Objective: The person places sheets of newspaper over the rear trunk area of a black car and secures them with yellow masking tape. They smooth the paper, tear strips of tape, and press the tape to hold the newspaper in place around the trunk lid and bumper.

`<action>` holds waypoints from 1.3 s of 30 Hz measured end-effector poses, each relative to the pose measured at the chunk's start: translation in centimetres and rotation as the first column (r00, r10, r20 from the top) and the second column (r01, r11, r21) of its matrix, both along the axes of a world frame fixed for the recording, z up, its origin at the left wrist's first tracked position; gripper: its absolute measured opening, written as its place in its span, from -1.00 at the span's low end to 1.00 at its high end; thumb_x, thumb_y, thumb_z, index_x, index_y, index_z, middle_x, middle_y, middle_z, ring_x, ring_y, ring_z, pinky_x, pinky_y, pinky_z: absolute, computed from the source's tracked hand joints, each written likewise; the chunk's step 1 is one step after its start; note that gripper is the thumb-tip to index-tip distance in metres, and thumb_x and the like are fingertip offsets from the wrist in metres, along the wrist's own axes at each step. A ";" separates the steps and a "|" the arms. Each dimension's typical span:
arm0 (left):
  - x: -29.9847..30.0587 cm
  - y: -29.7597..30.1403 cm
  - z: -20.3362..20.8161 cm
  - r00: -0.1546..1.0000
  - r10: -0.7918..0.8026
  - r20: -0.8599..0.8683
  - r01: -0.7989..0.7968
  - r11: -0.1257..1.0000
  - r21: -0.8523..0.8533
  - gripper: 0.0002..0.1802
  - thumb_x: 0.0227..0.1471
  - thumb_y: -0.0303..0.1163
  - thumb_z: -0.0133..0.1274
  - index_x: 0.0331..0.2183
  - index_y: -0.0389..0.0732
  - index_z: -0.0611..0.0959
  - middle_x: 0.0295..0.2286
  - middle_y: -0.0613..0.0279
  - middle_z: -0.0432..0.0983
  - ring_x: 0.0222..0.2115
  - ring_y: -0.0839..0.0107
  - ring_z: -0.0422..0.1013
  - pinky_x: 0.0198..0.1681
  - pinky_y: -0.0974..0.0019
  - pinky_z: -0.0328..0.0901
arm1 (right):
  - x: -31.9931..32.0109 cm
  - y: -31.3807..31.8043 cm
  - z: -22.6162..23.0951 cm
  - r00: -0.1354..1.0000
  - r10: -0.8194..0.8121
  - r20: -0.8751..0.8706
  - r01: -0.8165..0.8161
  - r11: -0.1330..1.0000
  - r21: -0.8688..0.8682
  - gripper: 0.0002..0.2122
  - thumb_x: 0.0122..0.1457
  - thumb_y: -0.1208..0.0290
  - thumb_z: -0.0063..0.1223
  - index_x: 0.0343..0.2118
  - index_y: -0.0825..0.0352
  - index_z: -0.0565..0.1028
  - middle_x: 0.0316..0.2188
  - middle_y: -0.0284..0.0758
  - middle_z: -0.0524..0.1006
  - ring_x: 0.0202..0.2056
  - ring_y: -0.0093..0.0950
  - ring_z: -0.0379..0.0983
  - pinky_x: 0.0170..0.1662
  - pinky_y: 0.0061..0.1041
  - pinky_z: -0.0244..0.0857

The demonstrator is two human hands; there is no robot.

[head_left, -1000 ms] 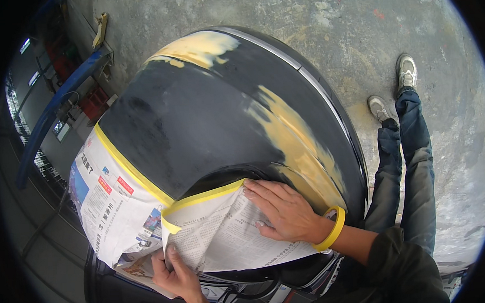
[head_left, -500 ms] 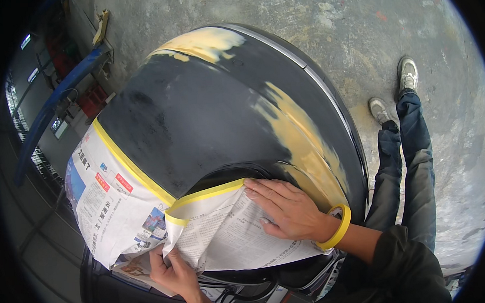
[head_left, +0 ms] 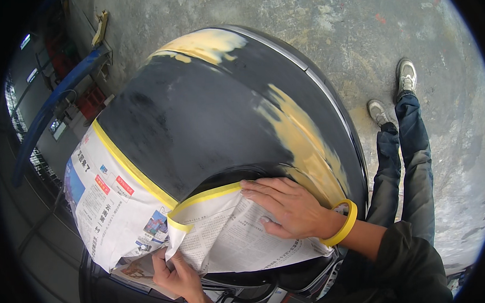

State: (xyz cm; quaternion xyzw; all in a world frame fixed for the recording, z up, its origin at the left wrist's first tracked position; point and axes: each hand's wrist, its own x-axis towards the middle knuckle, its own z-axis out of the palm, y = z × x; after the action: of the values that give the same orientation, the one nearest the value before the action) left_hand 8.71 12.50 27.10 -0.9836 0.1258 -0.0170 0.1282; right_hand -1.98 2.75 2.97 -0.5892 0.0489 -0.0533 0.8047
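A dark car body panel (head_left: 198, 121) with pale yellow filler patches (head_left: 298, 133) curves away in front of me. Over its near side lies a sheet of newspaper (head_left: 224, 233), edged with yellow masking tape (head_left: 209, 194) that follows a rounded dark recess. My left hand (head_left: 178, 280) pinches the lower left part of this sheet, where it folds. Stretched fingers of my right hand (head_left: 288, 206) lie flat on the sheet, tips at the tape's right end. Around my right wrist hangs a roll of yellow tape (head_left: 352, 222). Another newspaper sheet (head_left: 112, 211) covers the panel's left side, taped along its upper edge.
My legs and light shoes (head_left: 407, 75) are at the right on a worn concrete floor (head_left: 324, 29). A bent blue pole (head_left: 61, 94) stands at the far left, beside a red crate (head_left: 91, 101). Below the newspaper is a dark opening with car parts.
The right hand has slid slightly left and down along the tape edge. My left hand keeps its pinch on the newspaper, shifted a little to the right.
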 end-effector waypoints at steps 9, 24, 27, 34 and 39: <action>0.1 -0.4 0.0 1.000 -0.007 -0.001 0.007 1.000 0.018 -0.80 0.17 -0.46 0.18 -0.43 -0.38 0.56 -0.59 0.31 0.45 -0.54 0.64 0.24 -0.49 0.47 0.15 | 1.3 -0.7 0.2 0.999 0.004 0.042 0.000 0.995 -0.096 -0.50 0.04 0.41 0.14 0.10 0.43 0.45 0.11 -0.18 0.49 0.13 -0.28 0.38 0.20 -0.31 0.27; 0.4 -0.4 0.1 1.000 -0.003 -0.024 0.003 1.000 0.004 -0.80 0.17 -0.44 0.20 -0.40 -0.39 0.59 -0.59 0.31 0.48 -0.59 0.67 0.24 -0.54 0.50 0.13 | 0.8 -0.2 0.4 0.997 -0.068 -0.025 0.067 0.997 -0.035 -0.51 0.00 0.46 0.14 0.06 0.42 0.47 0.15 -0.17 0.48 0.14 -0.25 0.42 0.19 -0.30 0.28; 0.3 -0.2 0.2 1.000 -0.004 -0.020 0.005 0.999 0.041 -0.82 0.16 -0.46 0.19 -0.39 -0.39 0.60 -0.58 0.27 0.51 -0.57 0.64 0.28 -0.52 0.48 0.18 | 0.2 -0.3 0.2 0.991 -0.135 0.000 0.135 0.990 -0.040 -0.49 -0.01 0.47 0.15 0.08 0.44 0.47 0.13 -0.14 0.50 0.14 -0.24 0.43 0.19 -0.28 0.28; 1.1 0.2 -0.4 0.980 -0.195 0.033 0.196 0.981 -0.010 -0.84 0.07 -0.47 0.23 -0.35 -0.38 0.63 -0.50 0.15 0.57 -0.53 0.46 0.40 -0.48 0.37 0.25 | 2.2 0.0 1.5 0.998 -0.053 0.046 0.055 0.998 -0.029 -0.46 0.00 0.45 0.13 0.12 0.43 0.45 0.17 -0.18 0.46 0.18 -0.28 0.37 0.27 -0.27 0.22; -1.1 -0.4 1.3 0.986 -0.162 -0.046 0.167 0.977 0.134 -0.86 0.02 -0.53 0.14 -0.32 -0.36 0.64 -0.50 0.08 0.56 -0.52 0.29 0.48 -0.45 0.33 0.33 | 2.3 0.0 1.4 0.998 -0.027 0.055 0.031 0.997 -0.075 -0.46 0.00 0.45 0.13 0.13 0.40 0.45 0.18 -0.21 0.45 0.18 -0.28 0.37 0.27 -0.27 0.20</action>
State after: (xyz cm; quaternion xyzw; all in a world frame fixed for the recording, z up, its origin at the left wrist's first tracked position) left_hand 7.62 12.12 28.41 -0.9588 0.2098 -0.0020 0.1916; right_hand 0.28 2.77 4.39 -0.6168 0.0337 -0.0828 0.7820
